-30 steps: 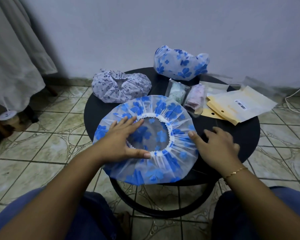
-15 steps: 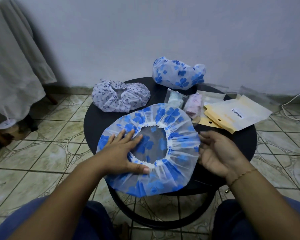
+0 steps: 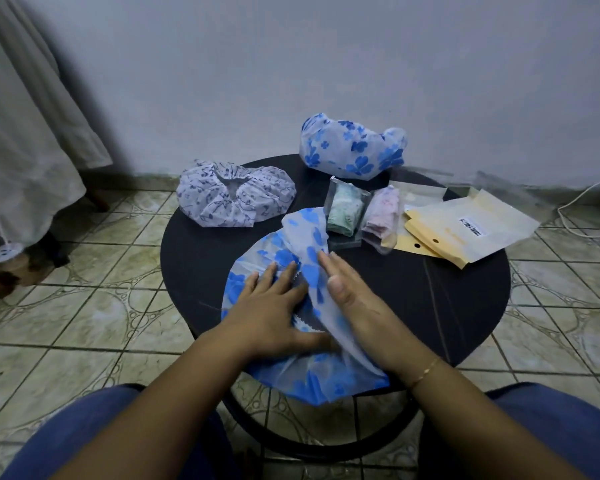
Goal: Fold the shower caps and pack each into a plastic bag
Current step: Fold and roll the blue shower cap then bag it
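Head view: I am looking down on a round black table (image 3: 447,299) with both hands working at its near edge. The blue-flowered shower cap (image 3: 257,271) is lying at the near-left part of the tabletop, its lower rim hanging over the near edge. Its right side is doubled over toward the left, making a pale translucent flap across the middle. The left hand (image 3: 271,313) is pressing flat on the cap's left half, fingers straight and spread, thumb reaching right along the elastic rim; it is gripping nothing. The right hand (image 3: 354,299) is lying on the folded flap, fingers straight and together, pointing toward the far edge; it is pressing the flap down, not pinching it. A thin gold bracelet (image 3: 426,370) is showing on the right wrist.

At the far-left edge a white shower cap with small dark sprigs (image 3: 236,195) is sitting gathered, opening upward. At the far edge a second blue-flowered cap (image 3: 350,147) is sitting bunched. Just beside the folding cap, toward the tabletop's centre, two clear plastic bags are lying side by side and touching: one holding a green folded cap (image 3: 343,211), one holding a pink folded cap (image 3: 383,216). Toward the right edge a stack of empty bags with yellow card backing (image 3: 465,230) is lying flat, a barcode label on top.
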